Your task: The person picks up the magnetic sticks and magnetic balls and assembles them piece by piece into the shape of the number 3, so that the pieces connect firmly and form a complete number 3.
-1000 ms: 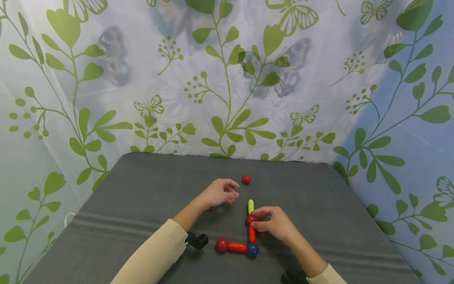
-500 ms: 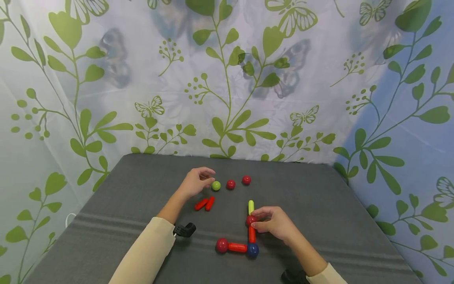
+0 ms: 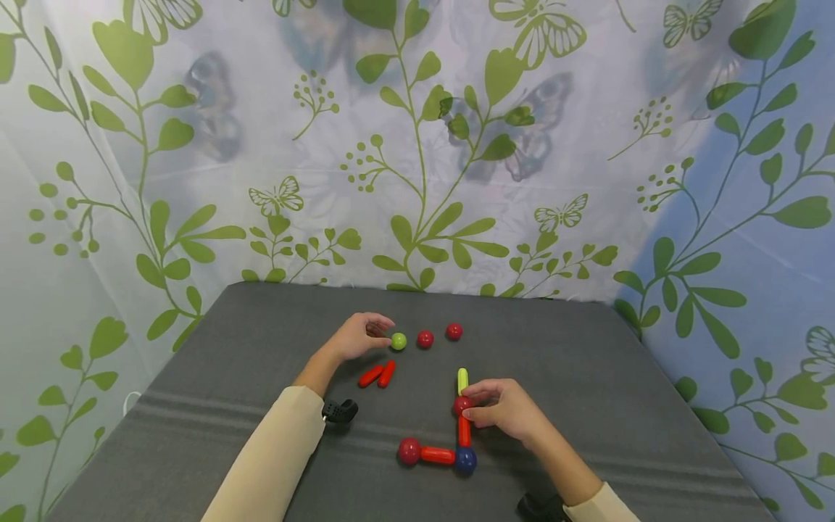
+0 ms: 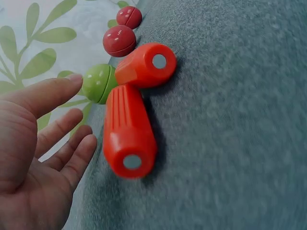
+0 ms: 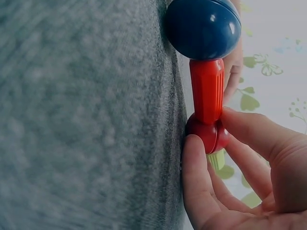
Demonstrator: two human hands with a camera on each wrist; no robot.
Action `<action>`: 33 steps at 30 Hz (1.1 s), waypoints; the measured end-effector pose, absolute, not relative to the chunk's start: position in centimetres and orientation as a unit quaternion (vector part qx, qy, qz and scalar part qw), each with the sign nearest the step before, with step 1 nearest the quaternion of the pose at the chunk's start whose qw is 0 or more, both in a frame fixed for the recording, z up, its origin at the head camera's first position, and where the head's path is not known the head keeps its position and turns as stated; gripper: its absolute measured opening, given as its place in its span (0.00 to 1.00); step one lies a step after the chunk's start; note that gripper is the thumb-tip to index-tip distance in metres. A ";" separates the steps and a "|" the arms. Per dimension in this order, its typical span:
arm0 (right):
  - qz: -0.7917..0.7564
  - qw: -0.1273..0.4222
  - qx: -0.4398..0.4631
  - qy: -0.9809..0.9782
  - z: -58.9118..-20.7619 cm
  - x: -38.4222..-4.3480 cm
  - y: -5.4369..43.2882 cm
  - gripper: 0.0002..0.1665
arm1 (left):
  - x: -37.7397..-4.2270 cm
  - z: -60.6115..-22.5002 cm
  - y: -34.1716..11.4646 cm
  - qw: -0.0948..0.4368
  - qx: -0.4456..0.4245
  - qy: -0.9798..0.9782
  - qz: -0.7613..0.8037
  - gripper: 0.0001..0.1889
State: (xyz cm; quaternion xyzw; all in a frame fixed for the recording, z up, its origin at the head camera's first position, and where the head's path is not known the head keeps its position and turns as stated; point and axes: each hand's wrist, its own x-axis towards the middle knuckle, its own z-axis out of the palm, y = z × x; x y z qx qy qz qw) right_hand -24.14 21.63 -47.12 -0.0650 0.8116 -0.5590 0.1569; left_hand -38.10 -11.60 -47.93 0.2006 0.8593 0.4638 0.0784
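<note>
My right hand [image 3: 505, 407] pinches a red magnetic ball [image 5: 209, 134] between thumb and fingers. That ball joins a yellow-green rod [image 3: 462, 380] on its far side and a red rod [image 5: 207, 91] on its near side. The red rod runs to a blue ball [image 3: 465, 460], from which another red rod [image 3: 438, 455] leads left to a larger red ball [image 3: 409, 451]. My left hand [image 3: 360, 336] reaches beside a green ball [image 4: 98, 83], fingers loosely spread, thumb tip right at its edge. Two loose red rods [image 4: 128, 132] with metal-tipped ends lie close to that hand.
Two loose red balls [image 3: 425, 339] lie in a row to the right of the green ball. A dark grey cloth covers the table [image 3: 574, 362]. Behind it hangs a leaf-and-butterfly patterned curtain [image 3: 313, 159]. Black wrist mounts [image 3: 339, 411] sit at the sleeves.
My left hand has moved left and back, uncovering the green ball, one red ball and the two loose red rods. The right hand keeps its hold on the red ball.
</note>
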 end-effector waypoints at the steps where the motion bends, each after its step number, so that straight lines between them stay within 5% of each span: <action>1: -0.559 0.157 -0.065 0.812 -47.1 -24.2 21.6 0.24 | -38.2 -48.0 -11.5 0.083 0.198 0.860 0.462 0.21; 33: -0.555 0.157 -0.070 0.814 -47.3 -24.3 21.7 0.23 | -37.5 -47.7 -9.8 0.078 0.200 0.863 0.458 0.15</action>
